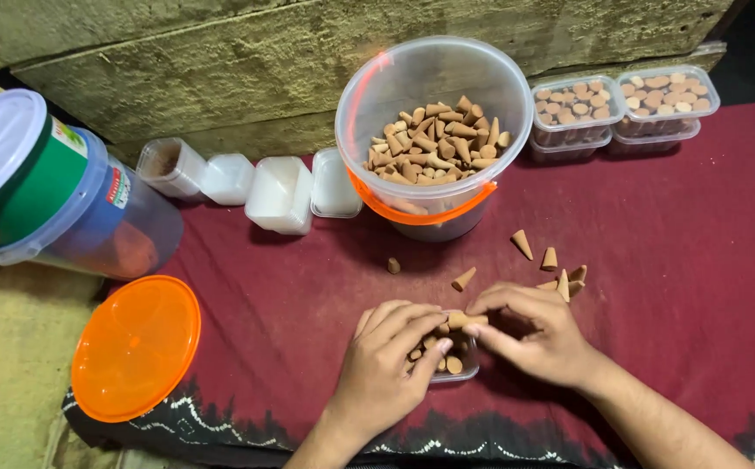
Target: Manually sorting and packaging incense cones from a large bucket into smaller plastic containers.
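**Seat each cone upright in the small box**

Your left hand point(386, 365) steadies the small clear box point(457, 363) at the near edge of the red cloth point(655, 243), its fingers curled over the cones already inside. Your right hand point(529, 334) pinches one cone point(462, 320) between thumb and fingertips, just above the box. Keep the box still and set the cone snugly against its neighbours. Loose cones point(560, 274) lie just beyond your right hand; the bucket point(434, 130) stands farther off.
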